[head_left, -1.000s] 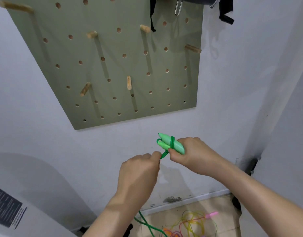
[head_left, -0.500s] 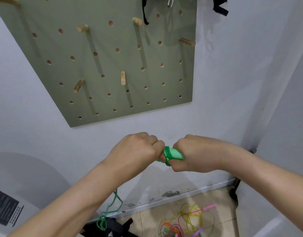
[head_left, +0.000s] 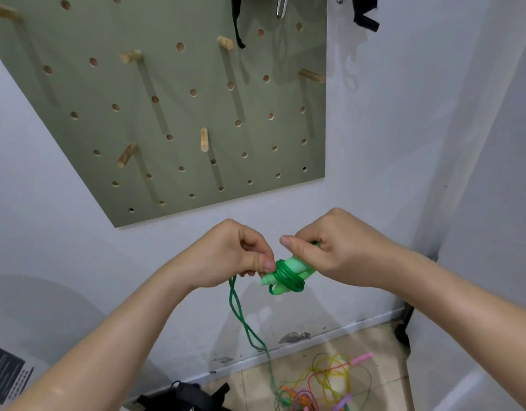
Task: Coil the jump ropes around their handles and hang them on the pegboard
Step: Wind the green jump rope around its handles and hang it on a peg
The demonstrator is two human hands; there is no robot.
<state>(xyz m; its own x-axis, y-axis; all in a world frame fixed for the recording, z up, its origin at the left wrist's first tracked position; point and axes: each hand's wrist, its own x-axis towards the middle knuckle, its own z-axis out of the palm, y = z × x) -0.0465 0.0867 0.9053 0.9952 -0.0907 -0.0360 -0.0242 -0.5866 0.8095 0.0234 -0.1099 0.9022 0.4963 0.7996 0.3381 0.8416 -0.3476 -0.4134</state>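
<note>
Encircling the green handles (head_left: 292,264), more coils of rope (head_left: 288,279) than before.

Both forearms are bare, entering from the near left and near right and converging mid-frame. Left hand (head_left: 235,256): fingers curled, thumb pressed down, pinching the green rope (head_left: 287,278). Right hand (head_left: 344,253): back facing up, thumb extended leftward, fingers curled round the green handles (head_left: 297,264). The hands are just beside each other, thumbs near.

— Where is the green rope (head_left: 287,278) sitting?
— It's wrapping several turns round its pale green handles (head_left: 293,264), with the tail dangling floorward.
— The others?
— The yellow and pink ropes (head_left: 333,378) are lying tangled below the olive pegboard (head_left: 173,114).
</note>
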